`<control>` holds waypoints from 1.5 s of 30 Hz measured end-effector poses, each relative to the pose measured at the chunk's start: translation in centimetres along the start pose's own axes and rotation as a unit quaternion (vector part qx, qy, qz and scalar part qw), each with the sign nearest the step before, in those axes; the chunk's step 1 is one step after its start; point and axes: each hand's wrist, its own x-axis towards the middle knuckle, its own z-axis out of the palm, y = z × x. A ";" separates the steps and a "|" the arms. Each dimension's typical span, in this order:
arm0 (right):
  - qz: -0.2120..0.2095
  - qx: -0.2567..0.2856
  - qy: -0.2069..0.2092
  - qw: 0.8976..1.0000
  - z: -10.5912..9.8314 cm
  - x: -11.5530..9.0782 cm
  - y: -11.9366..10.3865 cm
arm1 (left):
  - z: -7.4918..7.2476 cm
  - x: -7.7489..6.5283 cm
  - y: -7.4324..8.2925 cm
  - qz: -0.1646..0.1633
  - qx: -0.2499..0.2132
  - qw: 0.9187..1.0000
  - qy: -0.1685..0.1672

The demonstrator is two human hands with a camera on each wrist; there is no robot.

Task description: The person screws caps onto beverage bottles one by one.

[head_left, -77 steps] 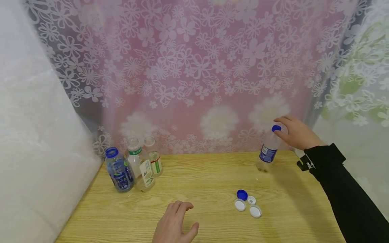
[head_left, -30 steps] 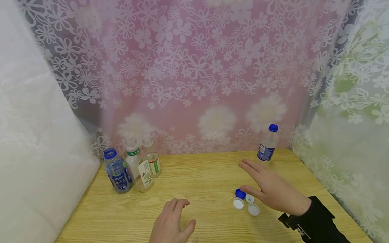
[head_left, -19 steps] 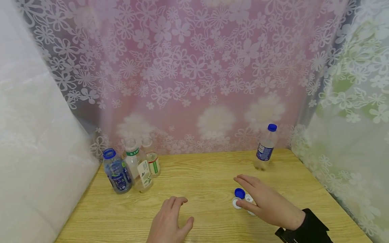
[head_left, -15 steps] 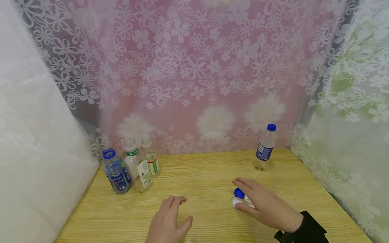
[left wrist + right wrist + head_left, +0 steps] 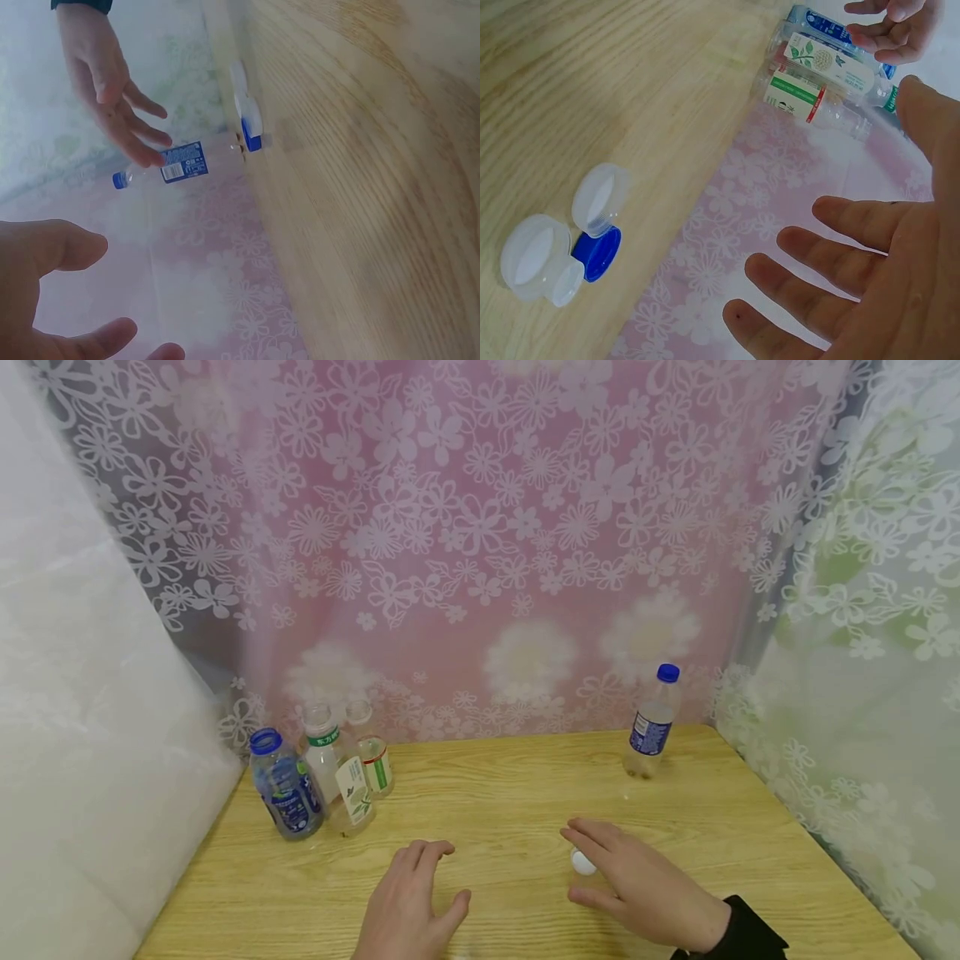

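Note:
My right hand [image 5: 637, 881] hovers over a cluster of bottle caps, fingers extended and holding nothing. In the head view it hides most of them, leaving one white cap [image 5: 582, 862] visible. The right wrist view shows white caps [image 5: 600, 199] and a blue cap [image 5: 600, 253] close together on the table, apart from the fingers. My left hand [image 5: 408, 902] hangs at the front middle with relaxed, slightly bent fingers and holds nothing. A clear bottle with a blue cap [image 5: 667, 673] and blue label [image 5: 649, 736] stands upright at the back right.
Three uncapped bottles stand at the left: a blue-labelled bottle [image 5: 291, 797], a green-necked bottle [image 5: 352, 789] and a smaller clear bottle [image 5: 377, 766]. A pink floral curtain [image 5: 450, 568] hangs behind the wooden table [image 5: 480, 810]; pale sheets [image 5: 90, 693] flank it.
My right hand has let go of the blue-capped bottle and moved down and left over the caps, covering most of them from the head view. The left hand has barely moved.

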 end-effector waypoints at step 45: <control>0.004 0.007 -0.003 1.000 1.6 -1.3 0.5 | -8.9 7.7 -8.8 -0.018 -0.040 0.942 0.332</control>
